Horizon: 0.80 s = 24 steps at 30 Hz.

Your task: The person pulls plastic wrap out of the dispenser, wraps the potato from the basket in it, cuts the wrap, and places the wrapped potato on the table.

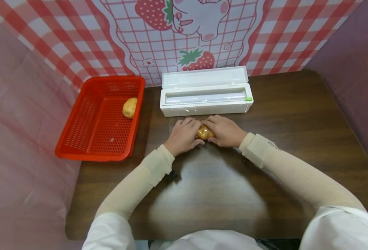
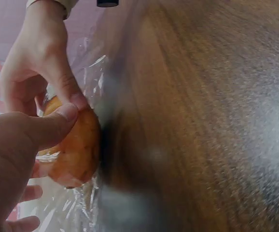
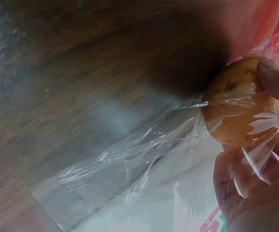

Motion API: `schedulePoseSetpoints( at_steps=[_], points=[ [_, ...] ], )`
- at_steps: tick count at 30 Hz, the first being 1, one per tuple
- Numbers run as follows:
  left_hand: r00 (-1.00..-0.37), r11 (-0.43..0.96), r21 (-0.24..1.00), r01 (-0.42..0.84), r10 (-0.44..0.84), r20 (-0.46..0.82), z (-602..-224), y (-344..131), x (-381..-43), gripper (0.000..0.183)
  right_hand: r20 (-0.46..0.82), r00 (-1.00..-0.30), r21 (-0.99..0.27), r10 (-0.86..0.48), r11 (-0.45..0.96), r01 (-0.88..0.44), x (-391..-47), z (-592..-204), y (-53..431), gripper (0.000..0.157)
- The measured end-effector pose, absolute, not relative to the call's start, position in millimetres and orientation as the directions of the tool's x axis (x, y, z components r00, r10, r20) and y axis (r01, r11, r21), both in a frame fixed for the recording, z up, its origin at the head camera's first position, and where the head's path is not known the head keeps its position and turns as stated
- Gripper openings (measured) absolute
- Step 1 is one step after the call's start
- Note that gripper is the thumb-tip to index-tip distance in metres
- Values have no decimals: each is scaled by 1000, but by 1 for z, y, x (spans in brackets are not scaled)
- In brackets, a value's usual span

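A yellow-brown potato (image 1: 205,133) is held low over the table in front of the white box, with clear cling film (image 3: 130,159) stretched over its skin. My left hand (image 1: 185,135) grips its left side. In the left wrist view that hand's thumb (image 2: 66,112) lies on top of the potato, close to the other thumb. From the opposite side my right hand (image 1: 224,131) holds it, thumb above and fingers bent underneath in the right wrist view. A loose sheet of film trails from the potato there. Part of the potato is hidden by the fingers.
Behind the hands stands an open white cling film box (image 1: 206,107) with a roll inside and its lid raised. To the left, a red plastic basket (image 1: 101,158) holds one potato (image 1: 130,108). A checked cloth (image 1: 281,38) hangs along the back edge of the wooden table (image 1: 312,139).
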<state>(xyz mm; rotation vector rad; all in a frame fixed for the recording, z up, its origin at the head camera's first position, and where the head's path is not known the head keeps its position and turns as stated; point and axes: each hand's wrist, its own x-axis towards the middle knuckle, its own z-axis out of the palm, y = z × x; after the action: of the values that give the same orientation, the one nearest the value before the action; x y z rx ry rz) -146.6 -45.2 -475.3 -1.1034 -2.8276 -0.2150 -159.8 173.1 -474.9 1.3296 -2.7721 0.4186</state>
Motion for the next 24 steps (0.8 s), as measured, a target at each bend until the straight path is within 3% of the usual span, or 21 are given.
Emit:
schedulePoseSetpoints(
  at_steps=[6, 13, 24],
  points=[
    [-728, 722, 103, 685, 668, 154, -480, -43, -146, 68, 156, -657, -273, -738, 607, -746, -160, -475, 175, 74],
    [-704, 710, 22, 704, 694, 151, -481, -42, -147, 68, 147, -672, -289, -726, 618, -731, -159, -477, 175, 75],
    [-692, 695, 16, 719, 714, 110, -475, -40, -148, 64, 100, -694, -327, -713, 635, -700, -156, -472, 174, 74]
  ],
)
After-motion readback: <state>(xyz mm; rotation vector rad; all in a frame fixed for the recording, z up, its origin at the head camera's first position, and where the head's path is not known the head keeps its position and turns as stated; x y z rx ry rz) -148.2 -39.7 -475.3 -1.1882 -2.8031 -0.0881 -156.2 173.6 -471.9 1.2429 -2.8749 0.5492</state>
